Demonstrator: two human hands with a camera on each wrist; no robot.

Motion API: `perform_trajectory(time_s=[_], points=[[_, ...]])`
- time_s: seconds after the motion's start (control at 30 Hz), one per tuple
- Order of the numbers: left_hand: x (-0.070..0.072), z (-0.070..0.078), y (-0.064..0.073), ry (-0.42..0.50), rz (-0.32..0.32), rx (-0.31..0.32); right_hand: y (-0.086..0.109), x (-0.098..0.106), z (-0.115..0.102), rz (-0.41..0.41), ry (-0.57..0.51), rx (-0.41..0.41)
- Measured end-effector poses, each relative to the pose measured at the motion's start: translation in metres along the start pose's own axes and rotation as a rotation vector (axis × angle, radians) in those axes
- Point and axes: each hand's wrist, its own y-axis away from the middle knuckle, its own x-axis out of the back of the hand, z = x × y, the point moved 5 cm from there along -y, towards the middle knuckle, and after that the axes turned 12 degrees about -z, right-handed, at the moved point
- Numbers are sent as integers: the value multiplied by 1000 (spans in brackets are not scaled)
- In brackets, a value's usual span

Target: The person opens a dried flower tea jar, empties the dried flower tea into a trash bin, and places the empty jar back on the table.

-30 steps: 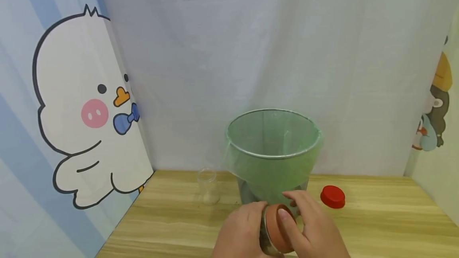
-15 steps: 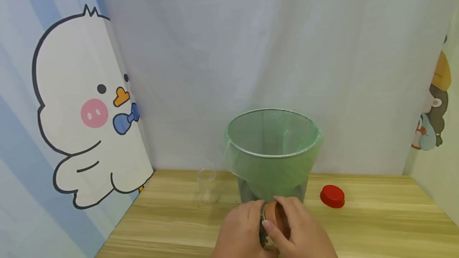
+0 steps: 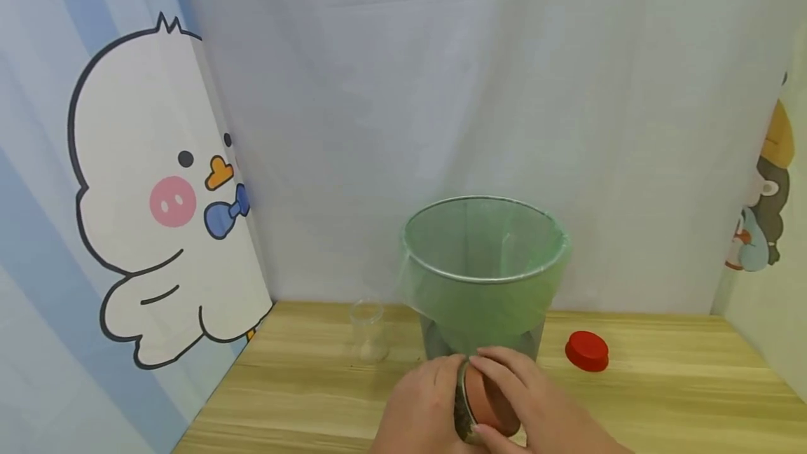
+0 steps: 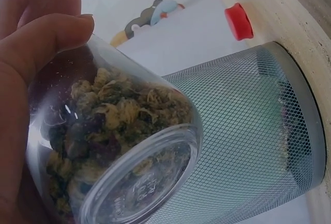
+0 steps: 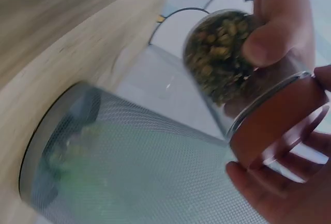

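My left hand (image 3: 419,405) grips a clear glass jar (image 4: 129,110) by its body, and the jar lies tilted in the hand. Dried yellowish-brown flower heads (image 4: 119,107) partly fill it. An orange-brown lid (image 3: 488,401) sits on the jar's mouth, facing right in the head view. Fingers and thumb of my right hand (image 3: 542,401) hold this lid by its rim; in the right wrist view they curve around its edge. Both hands are in front of a mesh bin (image 3: 485,286) lined with a thin green bag. The bin's lower front is partly hidden by the hands.
A red cap (image 3: 588,351) lies on the wooden table (image 3: 668,384) right of the bin. Left of the bin stands a clear, see-through cup (image 3: 368,331). A pale curtain (image 3: 378,125) hangs behind, with a cartoon bird printed at the left.
My right hand has shifted its fingers and thumb around the lid, from spread with the thumb on its face to holding its rim. The left hand keeps its grip on the jar.
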Motion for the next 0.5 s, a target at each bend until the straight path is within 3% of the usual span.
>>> perform_trajectory(time_s=[0.27,0.5], points=[[1,0,3,64,20,-28,4,16,-2,-21,26,375],[3,5,2,57,-9,-17,8,18,0,-29,72,521]])
